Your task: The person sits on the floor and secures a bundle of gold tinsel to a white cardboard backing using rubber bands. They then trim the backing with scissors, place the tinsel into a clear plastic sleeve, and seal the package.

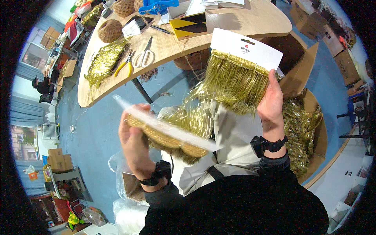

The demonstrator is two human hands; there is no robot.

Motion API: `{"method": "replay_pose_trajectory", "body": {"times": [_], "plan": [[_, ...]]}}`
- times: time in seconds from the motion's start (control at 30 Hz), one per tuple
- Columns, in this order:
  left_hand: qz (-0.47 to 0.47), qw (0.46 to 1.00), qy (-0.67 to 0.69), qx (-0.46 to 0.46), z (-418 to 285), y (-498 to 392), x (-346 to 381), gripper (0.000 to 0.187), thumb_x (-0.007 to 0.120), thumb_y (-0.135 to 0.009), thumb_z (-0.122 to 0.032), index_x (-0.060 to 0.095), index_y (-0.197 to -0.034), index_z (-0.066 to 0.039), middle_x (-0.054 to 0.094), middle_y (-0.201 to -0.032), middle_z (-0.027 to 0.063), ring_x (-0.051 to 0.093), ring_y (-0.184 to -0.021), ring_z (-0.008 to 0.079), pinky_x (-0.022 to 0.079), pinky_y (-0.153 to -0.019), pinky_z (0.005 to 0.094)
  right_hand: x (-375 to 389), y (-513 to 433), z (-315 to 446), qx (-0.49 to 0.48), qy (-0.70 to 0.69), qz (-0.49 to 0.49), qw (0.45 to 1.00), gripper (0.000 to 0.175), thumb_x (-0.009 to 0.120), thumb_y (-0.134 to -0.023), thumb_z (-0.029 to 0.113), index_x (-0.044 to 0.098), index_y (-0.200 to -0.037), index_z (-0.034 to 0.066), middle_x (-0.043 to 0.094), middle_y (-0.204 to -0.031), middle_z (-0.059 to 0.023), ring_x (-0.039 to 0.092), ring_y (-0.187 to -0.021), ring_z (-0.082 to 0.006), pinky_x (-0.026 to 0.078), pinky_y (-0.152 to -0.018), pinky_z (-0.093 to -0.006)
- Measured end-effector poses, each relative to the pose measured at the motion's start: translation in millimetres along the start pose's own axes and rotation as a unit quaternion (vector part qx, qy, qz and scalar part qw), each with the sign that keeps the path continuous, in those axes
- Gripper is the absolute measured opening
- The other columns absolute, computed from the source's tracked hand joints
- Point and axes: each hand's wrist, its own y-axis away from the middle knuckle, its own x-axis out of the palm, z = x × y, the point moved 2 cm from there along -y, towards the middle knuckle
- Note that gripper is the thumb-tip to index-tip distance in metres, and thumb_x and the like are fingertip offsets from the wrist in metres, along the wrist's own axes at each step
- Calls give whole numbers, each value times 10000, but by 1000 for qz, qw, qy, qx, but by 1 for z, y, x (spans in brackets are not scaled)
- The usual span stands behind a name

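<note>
My right hand (pixel 271 97) holds the right edge of a white header card (pixel 246 48) with a gold tinsel fringe garland (pixel 235 79) hanging from it. In my left hand (pixel 135 138) is a second white card (pixel 170 126), tilted and blurred, with folded gold tinsel (pixel 164 138) along its underside. Loose shiny gold strands (pixel 195 114) trail between the two, over my lap. On the wooden table (pixel 164 55) ahead lie white-handled scissors (pixel 144 57), yellow-handled pliers (pixel 125 65) and a bundle of gold tinsel (pixel 105 61).
Twine balls (pixel 110 30), a blue plastic device (pixel 158 6) and a black-and-yellow striped box (pixel 188 25) stand on the table. An open cardboard box (pixel 318 141) holding gold tinsel is at my right. Clear plastic bags (pixel 127 211) lie at lower left. A person (pixel 44 85) sits far left.
</note>
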Motion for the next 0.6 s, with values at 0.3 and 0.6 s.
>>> {"method": "replay_pose_trajectory", "body": {"times": [0.3, 0.6], "plan": [[-35, 988, 105, -106, 42, -14, 66, 339, 516, -1018, -186, 541, -1289, 15, 641, -1201, 91, 606, -1086, 185, 470, -944, 322, 32, 17, -15, 67, 88, -2, 994, 587, 484, -1004, 446, 451, -1394, 8, 543, -1371, -102, 531, -1242, -221, 413, -1057, -388], [-55, 964, 226, -128, 63, -12, 96, 350, 579, -990, -275, 549, -1229, -22, 637, -1160, 37, 599, -1058, 127, 483, -925, 284, 35, 30, -29, 50, 164, 82, 982, 651, 440, -1013, 489, 482, -1343, -71, 554, -1347, -124, 529, -1225, -195, 405, -1041, -360]]}}
